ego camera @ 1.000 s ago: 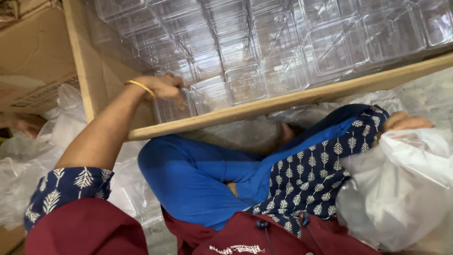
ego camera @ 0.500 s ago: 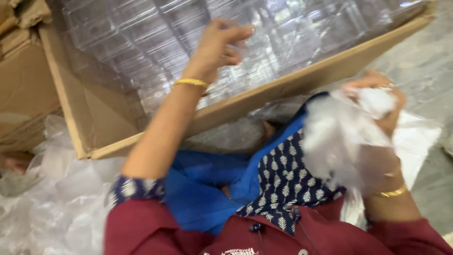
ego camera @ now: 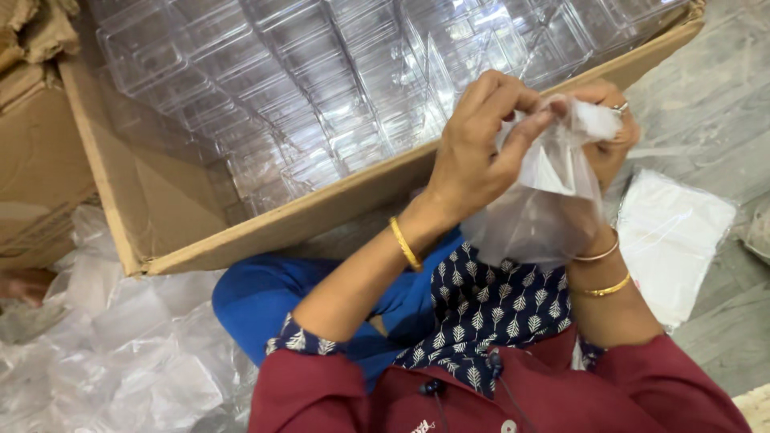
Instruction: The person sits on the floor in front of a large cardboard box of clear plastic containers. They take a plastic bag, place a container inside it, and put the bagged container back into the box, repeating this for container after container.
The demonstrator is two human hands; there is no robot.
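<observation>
Grey floor and loose plastic wrap surround us as our left hand (ego camera: 473,152) and right hand (ego camera: 605,132) pinch a clear bag (ego camera: 537,208) at its mouth, raised before a carton (ego camera: 265,228) of clear boxes (ego camera: 321,88).

floor (ego camera: 706,104): grey, probably stone | cardboard box (ego camera: 265,224) | loose plastic wrap (ego camera: 120,353) left | light: even

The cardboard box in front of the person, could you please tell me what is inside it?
The cardboard box holds stacked clear plastic containers. Its bottom and whatever lies beneath them are covered.
</observation>
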